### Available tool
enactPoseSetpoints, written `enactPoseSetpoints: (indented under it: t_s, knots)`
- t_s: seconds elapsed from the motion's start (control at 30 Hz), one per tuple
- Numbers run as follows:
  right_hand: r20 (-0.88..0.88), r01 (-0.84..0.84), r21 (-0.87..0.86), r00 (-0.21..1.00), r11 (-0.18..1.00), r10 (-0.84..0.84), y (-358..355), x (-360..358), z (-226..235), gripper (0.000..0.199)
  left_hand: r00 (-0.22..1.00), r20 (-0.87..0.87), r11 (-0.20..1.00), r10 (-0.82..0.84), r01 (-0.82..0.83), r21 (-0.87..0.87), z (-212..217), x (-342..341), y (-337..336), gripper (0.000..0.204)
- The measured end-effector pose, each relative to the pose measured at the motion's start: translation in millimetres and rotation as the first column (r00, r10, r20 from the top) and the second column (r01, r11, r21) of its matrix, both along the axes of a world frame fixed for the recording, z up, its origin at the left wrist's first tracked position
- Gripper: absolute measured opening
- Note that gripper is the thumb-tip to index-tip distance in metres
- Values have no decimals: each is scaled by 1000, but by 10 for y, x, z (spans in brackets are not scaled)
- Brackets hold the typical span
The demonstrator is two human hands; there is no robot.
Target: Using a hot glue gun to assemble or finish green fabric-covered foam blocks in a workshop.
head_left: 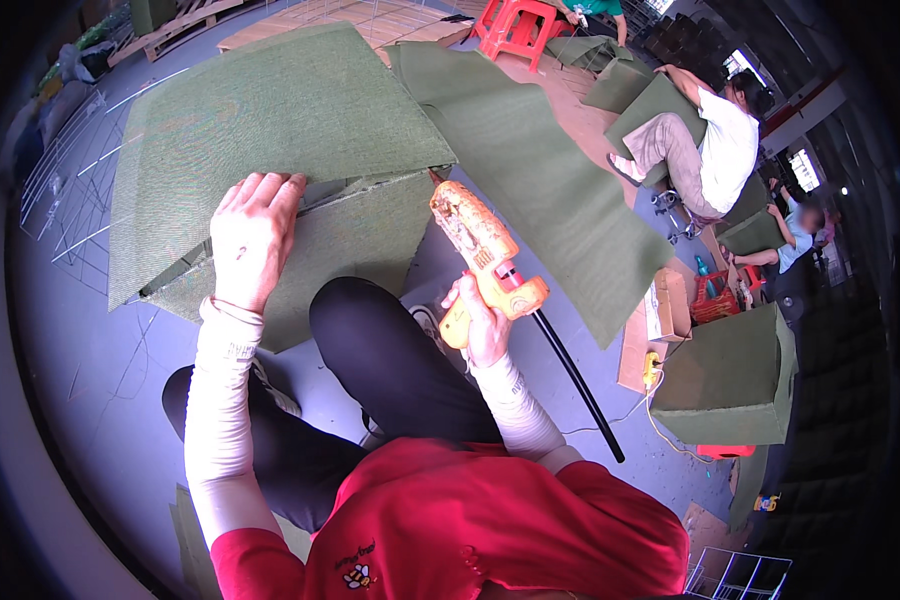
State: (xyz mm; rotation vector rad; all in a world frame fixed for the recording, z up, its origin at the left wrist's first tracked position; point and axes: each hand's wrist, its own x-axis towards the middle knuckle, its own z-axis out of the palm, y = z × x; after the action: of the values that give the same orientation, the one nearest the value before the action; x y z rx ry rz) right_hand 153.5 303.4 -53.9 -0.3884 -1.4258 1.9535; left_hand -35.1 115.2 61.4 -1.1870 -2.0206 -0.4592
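Note:
A yellow-orange hot glue gun [480, 240], stained brown on its barrel, is held by its handle in my right hand [482, 325]. From its rear sticks a long black glue stick [580, 390]. The nozzle meets the right corner of a box-like piece covered in green mesh fabric [280, 110]. My left hand [250, 235] grips the near edge of that cover, fingers pressed together over it; the thumb is hidden. Along this edge a narrow gap shows between the top fabric and the side panel [330, 240].
A long green fabric sheet [530, 170] lies to the right. Beyond are a seated person in white [725, 150], other people and red stools [515, 30]. A green-covered box [725, 375], a cardboard box [667, 305] and a corded yellow socket [653, 370] stand right. Wire frames [70, 200] lie left.

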Motion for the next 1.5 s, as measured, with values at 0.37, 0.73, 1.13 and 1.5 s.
enactPoseSetpoints:
  t_s: [0.37, 0.73, 1.13, 1.5]
  knots:
    - [3, 30, -25, 1000, 999, -30, -8, -1, -12, 20, 1000, -2, 1000, -6, 6, -4, 14, -3, 38, 22]
    - [-5, 17, 33, 1000, 999, -17, -14, 23, 70, 18, 999, -34, 999, -22, 23, 30, 69, 36, 102, 18]
    - [-155, -31, 75, 987, 997, 43, 7, -10, 30, 25, 1000, -10, 1000, 6, -7, -12, 45, 42, 78, 25]
    - [-187, -63, 72, 979, 995, 76, 36, -26, -23, 43, 1000, 4, 1000, 9, -9, -26, 36, 55, 80, 25]
